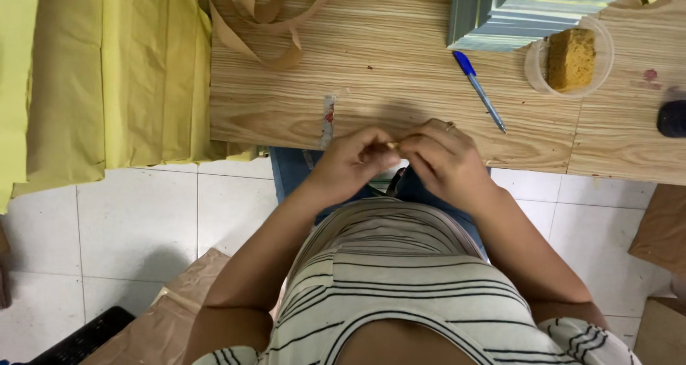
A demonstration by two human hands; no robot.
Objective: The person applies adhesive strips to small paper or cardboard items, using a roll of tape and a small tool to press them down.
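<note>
The person sits at the near edge of a pale wood-grain table (400, 58), both hands drawn together just over that edge and above the lap. The left hand (350, 161) is curled, its fingertips pinched toward the right hand (446, 158), whose fingers are likewise bent inward; between the two sets of fingertips sits a tiny tan scrap (393, 146), held by both, though it is too small to tell what it is. A ring shows on one finger of the right hand. On the table just beyond the left hand lies a narrow silvery strip with red marks (328, 120). Off to the right, well apart from the hands, a blue ballpoint pen (480, 91) lies slanted, and past it stands a clear round plastic tub holding a yellow-brown sponge (570, 58). A stack of folded grey-blue sheets (514, 11) fans out at the far edge, and loops of brown paper tape (264, 22) curl at the far left corner. Yellow folded paper sheets (107, 79) hang beside the table to the left, over white floor tiles (136, 229).
</note>
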